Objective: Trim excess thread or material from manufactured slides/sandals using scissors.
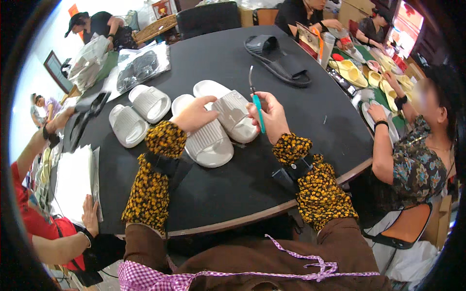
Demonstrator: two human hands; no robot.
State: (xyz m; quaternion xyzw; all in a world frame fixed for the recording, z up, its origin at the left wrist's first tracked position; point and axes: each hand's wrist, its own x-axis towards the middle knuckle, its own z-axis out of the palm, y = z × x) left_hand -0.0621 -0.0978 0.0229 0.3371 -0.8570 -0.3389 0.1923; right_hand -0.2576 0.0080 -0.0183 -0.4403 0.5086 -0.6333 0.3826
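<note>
My right hand (272, 115) is closed around a slim tool with a teal handle (257, 109) and a thin, curved tip pointing up and away from me. My left hand (196, 115) reaches over a light grey slide slipper (209, 143), its thumb and forefinger apart and nothing visible between them. Beside that slipper, on its right, lies a matching slide slipper (235, 116), close to both hands. Further left sit two more light grey slides, a nearer slide (128, 126) and a farther slide (151, 103). Patterned sleeves cover my forearms.
The black table (208, 203) curves round in front of me. Black slippers (276, 60) lie at the far right, and bagged dark slippers (141, 68) at the far left. White sheets (74, 179) are stacked at left, beside a co-worker's hand (90, 216). Another person handles yellow slippers (349, 72) at right.
</note>
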